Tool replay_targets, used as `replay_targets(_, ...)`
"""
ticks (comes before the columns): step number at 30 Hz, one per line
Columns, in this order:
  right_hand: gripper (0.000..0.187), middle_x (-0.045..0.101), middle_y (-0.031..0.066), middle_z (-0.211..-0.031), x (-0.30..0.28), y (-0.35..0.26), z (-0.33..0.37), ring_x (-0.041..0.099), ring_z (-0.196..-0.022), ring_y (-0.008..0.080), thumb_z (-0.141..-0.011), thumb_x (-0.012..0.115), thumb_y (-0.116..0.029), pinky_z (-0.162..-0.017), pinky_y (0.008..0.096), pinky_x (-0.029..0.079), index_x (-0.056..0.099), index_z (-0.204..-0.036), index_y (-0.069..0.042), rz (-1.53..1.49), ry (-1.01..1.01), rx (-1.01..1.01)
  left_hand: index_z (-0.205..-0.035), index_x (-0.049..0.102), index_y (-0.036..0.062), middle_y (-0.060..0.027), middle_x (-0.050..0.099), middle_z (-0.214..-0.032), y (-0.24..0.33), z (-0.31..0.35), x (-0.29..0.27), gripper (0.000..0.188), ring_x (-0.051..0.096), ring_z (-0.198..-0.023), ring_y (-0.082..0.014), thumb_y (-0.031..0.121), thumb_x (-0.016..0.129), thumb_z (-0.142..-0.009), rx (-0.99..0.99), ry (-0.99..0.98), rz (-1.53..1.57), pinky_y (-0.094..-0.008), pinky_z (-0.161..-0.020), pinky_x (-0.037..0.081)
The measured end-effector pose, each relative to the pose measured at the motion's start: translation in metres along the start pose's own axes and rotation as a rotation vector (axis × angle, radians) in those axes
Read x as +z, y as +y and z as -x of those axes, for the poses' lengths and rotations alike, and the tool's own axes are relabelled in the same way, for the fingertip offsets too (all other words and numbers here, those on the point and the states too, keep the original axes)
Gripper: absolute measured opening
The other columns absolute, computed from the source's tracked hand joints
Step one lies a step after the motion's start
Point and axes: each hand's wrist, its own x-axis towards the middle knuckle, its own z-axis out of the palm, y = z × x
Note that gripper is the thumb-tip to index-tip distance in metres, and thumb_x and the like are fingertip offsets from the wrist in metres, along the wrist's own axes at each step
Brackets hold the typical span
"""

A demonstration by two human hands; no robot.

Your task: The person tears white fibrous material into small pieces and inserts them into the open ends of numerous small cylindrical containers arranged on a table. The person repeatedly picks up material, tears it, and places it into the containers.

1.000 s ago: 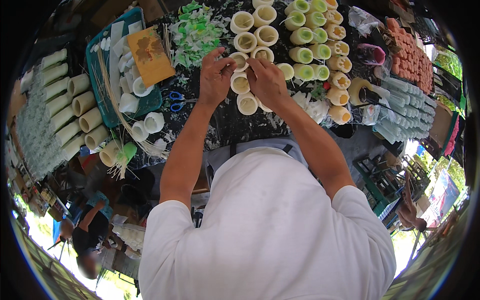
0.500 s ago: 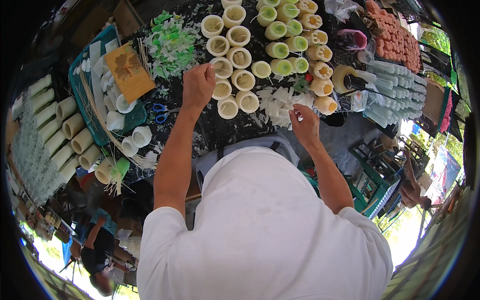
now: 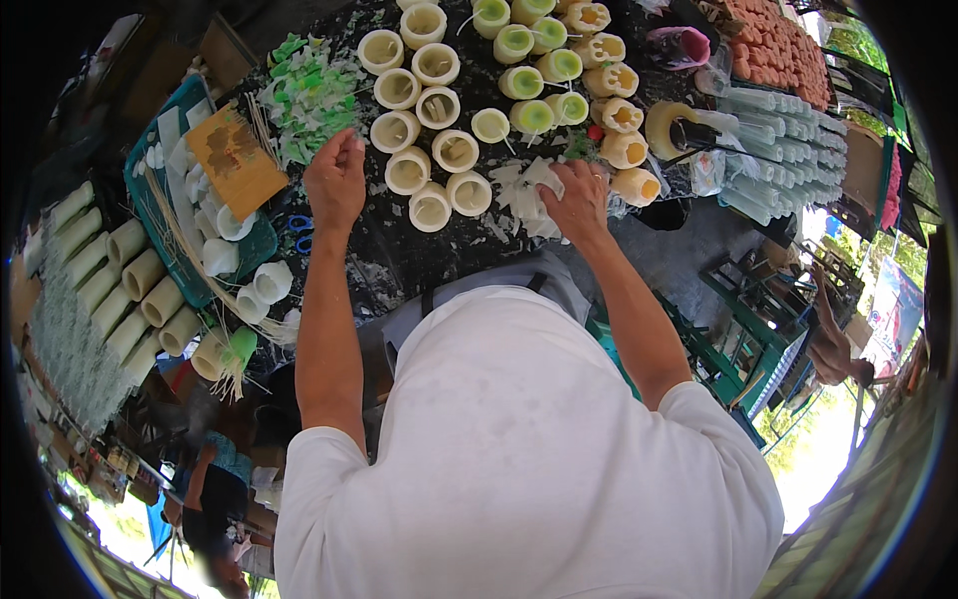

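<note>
Cream-coloured hollow candles (image 3: 430, 207) stand in two rows on the black table, several with a pale strip or wick inside. My left hand (image 3: 336, 180) hovers just left of them, beside a heap of green and white wax chips (image 3: 311, 100). Its fingertips are pinched together; whatever they hold is too small to make out. My right hand (image 3: 579, 200) reaches down onto a pile of white wax pieces (image 3: 524, 195), its fingers curled round some of them. Green-lined candles (image 3: 532, 117) and a row of cream candles with orange insides (image 3: 623, 115) stand beyond it.
At the left is a teal tray (image 3: 261, 243) of white wax pieces with a brown board (image 3: 237, 160) on it. Blue-handled scissors (image 3: 300, 233) lie nearby. Translucent rods (image 3: 778, 150) and orange blocks (image 3: 778, 52) are stacked right. Another person (image 3: 215, 494) is at lower left.
My left hand has moved left, away from a cream candle's rim. The right hand has moved forward onto the white wax pile. The view has shifted slightly.
</note>
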Motion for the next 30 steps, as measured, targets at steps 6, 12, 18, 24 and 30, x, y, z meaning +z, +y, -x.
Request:
replay_targets(6,0.053,0.067,0.0144,-0.124,0.02,-0.02,-0.023,0.055,-0.124,0.0369,-0.077,0.09,-0.036,-0.102,0.0534,0.04,0.073,-0.119,-0.008,0.201,-0.204,0.188,-0.116,0.073,0.0015,-0.0144,0.071,-0.109,0.025,0.016,-0.008,0.031,0.07,-0.088,-0.0303,0.013,0.082,-0.088,0.317,-0.002,-0.228,-0.0396,-0.079,0.059)
replay_targets(12,0.052,0.068,0.0194,-0.122,0.029,-0.022,-0.029,0.056,-0.121,0.0397,-0.074,0.089,-0.033,-0.103,0.0552,0.038,0.072,-0.113,-0.002,0.22,-0.17,0.204,-0.116,0.075,0.005,-0.0122,0.069,-0.102,0.05,0.016,0.005,0.036,0.066,-0.101,-0.0328,0.019,0.086,-0.084,0.586,0.006,-0.412,-0.0435,-0.087,0.055)
replay_targets(18,0.053,0.066,0.023,-0.119,0.037,-0.019,-0.03,0.057,-0.116,0.0419,-0.074,0.085,-0.032,-0.097,0.0545,0.042,0.07,-0.114,0.0,0.253,-0.201,0.165,-0.111,0.074,0.0032,-0.0122,0.068,-0.097,0.042,0.008,0.002,0.028,0.066,-0.092,-0.0318,0.014,0.082,-0.086,0.569,0.072,-0.307,-0.0444,-0.084,0.054)
replay_targets(24,0.052,0.064,0.0187,-0.115,0.033,-0.01,-0.026,0.058,-0.113,0.0382,-0.076,0.086,-0.03,-0.092,0.0515,0.044,0.07,-0.115,0.0,0.206,-0.124,0.045,-0.11,0.073,0.0015,-0.0141,0.07,-0.097,0.045,0.051,-0.01,0.025,0.067,-0.091,-0.0337,0.013,0.081,-0.088,0.544,0.014,-0.281,-0.0446,-0.082,0.055)
replay_targets(30,0.057,0.063,0.0135,-0.121,0.02,-0.026,0.02,0.059,-0.114,0.0344,-0.076,0.088,-0.027,-0.094,0.0477,0.044,0.067,-0.125,-0.004,0.215,-0.217,-0.207,-0.109,0.073,0.0009,-0.0144,0.071,-0.099,0.028,0.09,-0.015,0.023,0.067,-0.091,-0.0342,0.012,0.08,-0.09,0.43,0.013,-0.254,-0.0441,-0.083,0.055)
